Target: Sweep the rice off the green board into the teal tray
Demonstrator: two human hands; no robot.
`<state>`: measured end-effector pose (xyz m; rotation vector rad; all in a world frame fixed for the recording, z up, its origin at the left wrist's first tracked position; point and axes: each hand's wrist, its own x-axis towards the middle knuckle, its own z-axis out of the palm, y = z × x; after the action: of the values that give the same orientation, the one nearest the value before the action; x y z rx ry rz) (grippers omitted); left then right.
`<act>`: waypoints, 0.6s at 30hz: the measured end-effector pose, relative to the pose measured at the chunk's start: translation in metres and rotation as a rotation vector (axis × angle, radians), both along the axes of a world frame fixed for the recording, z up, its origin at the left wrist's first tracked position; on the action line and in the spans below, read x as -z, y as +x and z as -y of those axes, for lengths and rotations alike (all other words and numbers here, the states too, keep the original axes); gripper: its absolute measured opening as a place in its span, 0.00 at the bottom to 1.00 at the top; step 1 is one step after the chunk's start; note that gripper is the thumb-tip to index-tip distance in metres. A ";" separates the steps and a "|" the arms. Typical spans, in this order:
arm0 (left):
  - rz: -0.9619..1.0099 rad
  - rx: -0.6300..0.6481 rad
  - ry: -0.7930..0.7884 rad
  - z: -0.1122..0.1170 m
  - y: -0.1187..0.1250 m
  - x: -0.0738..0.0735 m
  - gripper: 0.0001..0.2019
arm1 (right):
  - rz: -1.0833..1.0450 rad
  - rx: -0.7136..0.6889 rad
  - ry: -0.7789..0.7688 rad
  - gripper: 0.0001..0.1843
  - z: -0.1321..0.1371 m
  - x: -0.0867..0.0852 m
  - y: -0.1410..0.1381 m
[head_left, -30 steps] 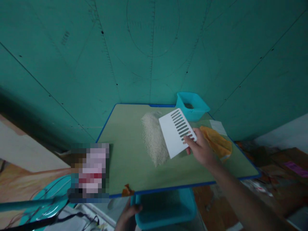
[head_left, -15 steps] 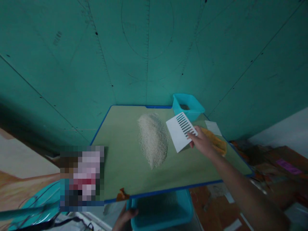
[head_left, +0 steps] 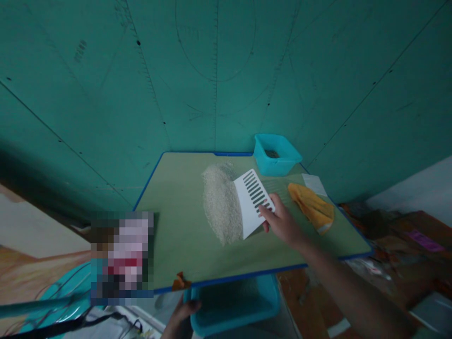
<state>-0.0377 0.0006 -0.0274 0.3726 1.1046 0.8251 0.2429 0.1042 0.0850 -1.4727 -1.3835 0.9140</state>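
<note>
A pile of pale, rice-like grains (head_left: 221, 207) lies on the middle of the green tabletop (head_left: 176, 235). My right hand (head_left: 277, 219) is closed around the slotted edge of a flat white scraper (head_left: 247, 207). The scraper's left edge stands at the right side of the pile, seeming to touch the grains. Below the near table edge is a turquoise bin (head_left: 235, 325). My left hand (head_left: 184, 310) grips its left rim, thumb on the inside, other fingers hidden. The bin's dark inside shows no clear contents.
A smaller turquoise tub (head_left: 277, 165) with dark grainy stuff stands at the back right. An orange cloth (head_left: 313, 207) and a white card (head_left: 315, 183) lie on the right. At the left edge is a pixelated patch. A green wall (head_left: 212, 94) rises behind.
My right hand has brought the scraper left and slightly toward me, up against the pile. The orange cloth shows more fully now. My left hand stays on the bin.
</note>
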 end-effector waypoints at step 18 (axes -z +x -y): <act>0.232 -0.074 0.014 -0.004 0.007 -0.008 0.17 | -0.041 0.018 -0.141 0.10 0.052 -0.017 -0.013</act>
<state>-0.0312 0.0044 -0.0198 0.2413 0.9008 0.9172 0.2300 0.0526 0.1017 -1.5601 -1.2965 1.0423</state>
